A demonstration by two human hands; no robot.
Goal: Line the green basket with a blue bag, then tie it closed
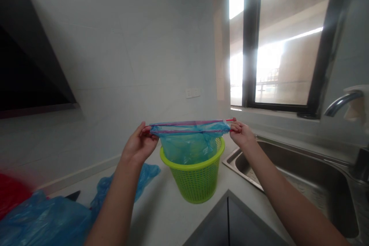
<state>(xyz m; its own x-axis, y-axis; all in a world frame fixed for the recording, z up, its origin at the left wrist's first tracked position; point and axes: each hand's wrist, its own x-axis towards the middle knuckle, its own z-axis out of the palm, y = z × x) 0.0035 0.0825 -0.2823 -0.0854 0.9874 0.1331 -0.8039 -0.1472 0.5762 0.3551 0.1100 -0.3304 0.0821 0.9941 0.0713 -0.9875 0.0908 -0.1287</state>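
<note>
Your left hand (140,144) and right hand (240,130) each pinch the blue bag (188,138) mouth, stretched taut. Keep it level above the green basket (196,175).

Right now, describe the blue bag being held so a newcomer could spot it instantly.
Start at the steel sink under the window; just left of it on the white counter stands a lime-green mesh basket. The blue bag hangs into that basket, its mouth stretched flat between the left hand and right hand. Unlike the crumpled blue bags lying at the counter's left, it shows a red drawstring along its top edge.
</note>
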